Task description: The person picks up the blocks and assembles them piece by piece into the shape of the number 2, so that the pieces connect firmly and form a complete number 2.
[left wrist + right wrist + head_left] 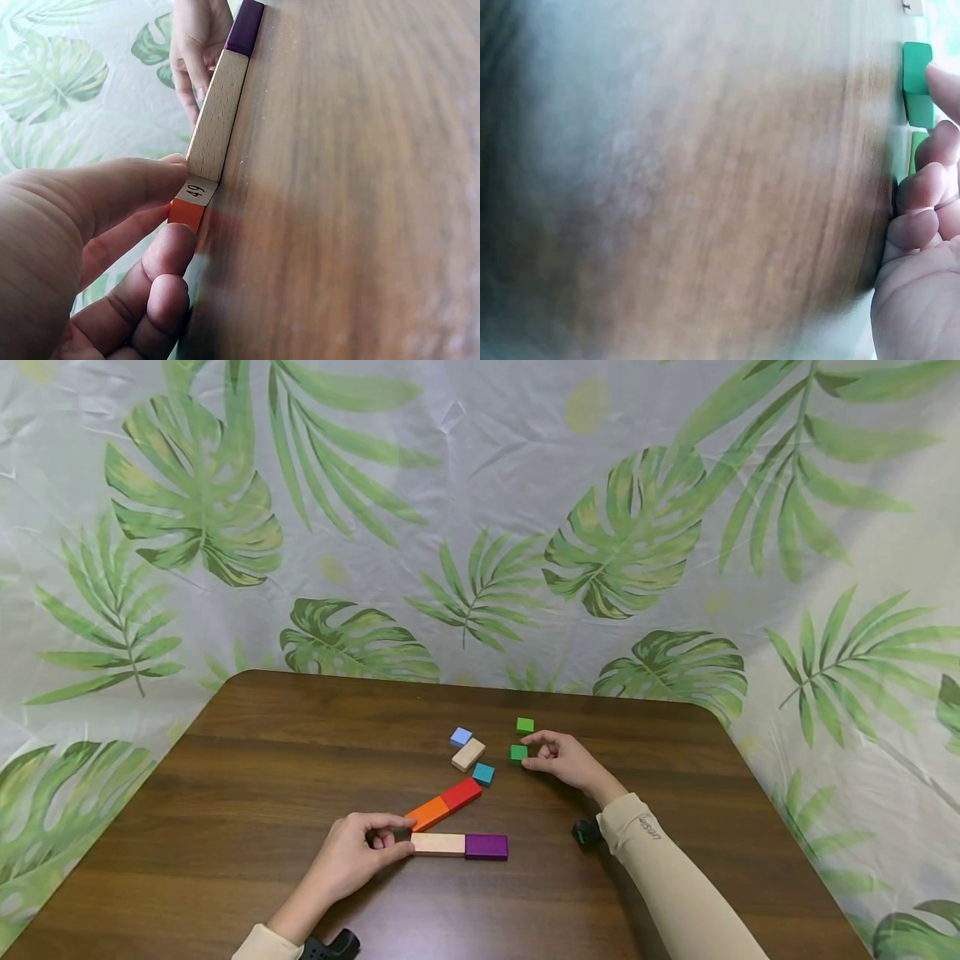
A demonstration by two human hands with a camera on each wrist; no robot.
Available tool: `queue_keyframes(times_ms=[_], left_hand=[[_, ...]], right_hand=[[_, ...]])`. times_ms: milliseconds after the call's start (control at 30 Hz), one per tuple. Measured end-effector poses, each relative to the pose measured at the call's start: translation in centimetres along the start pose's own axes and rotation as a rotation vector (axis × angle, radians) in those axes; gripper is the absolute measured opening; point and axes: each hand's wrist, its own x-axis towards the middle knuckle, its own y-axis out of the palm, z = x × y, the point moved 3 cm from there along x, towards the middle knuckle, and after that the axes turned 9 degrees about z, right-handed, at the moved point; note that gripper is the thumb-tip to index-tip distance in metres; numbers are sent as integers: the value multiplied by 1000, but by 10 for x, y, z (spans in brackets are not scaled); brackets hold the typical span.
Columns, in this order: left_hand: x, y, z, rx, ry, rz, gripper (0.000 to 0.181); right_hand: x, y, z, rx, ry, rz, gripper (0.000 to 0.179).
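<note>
My left hand (351,858) has its thumb against the left end of a plain wooden block (438,844). Its index fingertip reaches the near end of an orange block (427,814), and the other fingers curl beneath. A purple block (486,847) continues the wooden one end to end; a red block (461,793) continues the orange one, slanting up and right. Farther back, my right hand (570,762) pinches the right side of a small green block (518,753) between thumb and index finger. In the right wrist view, the thumb lies on that green block (918,84).
A lighter green block (525,725) sits just behind the pinched one. Left of it are a light blue block (461,737), a short wooden block (468,754) and a teal block (483,774), near the red block's end. A leaf-print curtain (480,527) hangs behind the brown table (300,727).
</note>
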Motion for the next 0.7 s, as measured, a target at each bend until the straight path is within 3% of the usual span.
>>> queue_keyframes(times_ms=[400, 700], left_hand=[[0, 0, 0, 10, -9, -5, 25], [0, 0, 1, 10, -12, -8, 25]], right_hand=[[1, 0, -1, -18, 8, 11, 43], [4, 0, 0, -108, -2, 15, 37]])
